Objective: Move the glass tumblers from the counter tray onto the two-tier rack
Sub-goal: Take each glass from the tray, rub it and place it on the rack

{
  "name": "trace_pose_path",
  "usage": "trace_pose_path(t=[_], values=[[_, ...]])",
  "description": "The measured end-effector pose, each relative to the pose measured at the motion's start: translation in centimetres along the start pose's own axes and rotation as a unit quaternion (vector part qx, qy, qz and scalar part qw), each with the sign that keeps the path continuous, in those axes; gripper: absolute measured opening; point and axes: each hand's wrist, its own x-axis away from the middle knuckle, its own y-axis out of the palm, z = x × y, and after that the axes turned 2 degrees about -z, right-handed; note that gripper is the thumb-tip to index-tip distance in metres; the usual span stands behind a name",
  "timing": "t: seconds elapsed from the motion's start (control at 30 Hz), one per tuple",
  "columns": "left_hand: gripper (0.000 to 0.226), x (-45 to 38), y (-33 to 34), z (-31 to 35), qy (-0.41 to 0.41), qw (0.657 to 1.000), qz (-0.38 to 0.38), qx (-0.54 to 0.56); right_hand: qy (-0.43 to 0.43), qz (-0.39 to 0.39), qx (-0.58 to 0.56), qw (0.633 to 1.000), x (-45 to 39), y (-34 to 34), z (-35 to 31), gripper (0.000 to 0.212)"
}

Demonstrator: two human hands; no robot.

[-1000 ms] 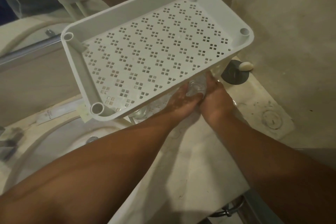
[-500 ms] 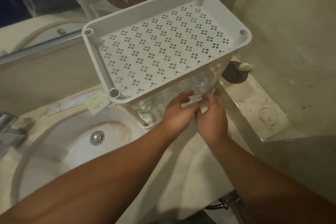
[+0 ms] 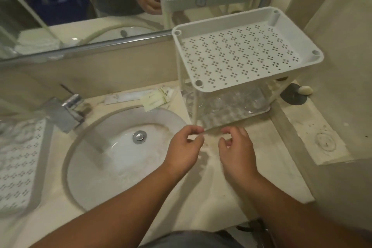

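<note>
Clear glass tumblers (image 3: 227,104) sit packed on the lower tier of the white rack (image 3: 247,56), under its perforated top shelf, which is bare. In the head view both hands hover over the counter (image 3: 211,187) just in front of the rack's near edge, holding nothing: left hand (image 3: 184,150) and right hand (image 3: 237,150) with fingers loosely curled. The tray (image 3: 20,167) lies far left past the sink (image 3: 120,157), so the left hand is nearer; whether it holds tumblers is too blurred to tell

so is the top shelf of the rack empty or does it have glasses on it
Empty. The top shelf shows only its bare perforated floor; the glasses sit on the lower shelf beneath it.
</note>
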Motion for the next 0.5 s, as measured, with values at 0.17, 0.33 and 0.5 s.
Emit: trace_pose_path(t=[0.17,0.33,0.5], values=[[0.035,3.1,-5.6,-1.8,-0.001,0.999,0.036,-0.022,-0.058,-0.069,-0.028,0.996,2.8,2.4,-4.3,0.033],[0.050,5.8,-11.7,-2.9,0.011,0.996,0.083,-0.024,-0.122,-0.103,-0.041,0.986,4.7,5.8,-9.2,0.039],[0.058,8.1,-17.9,-3.2,0.050,0.988,0.146,-0.024,-0.157,-0.136,-0.053,0.977,6.2,9.2,-14.3,0.041]])
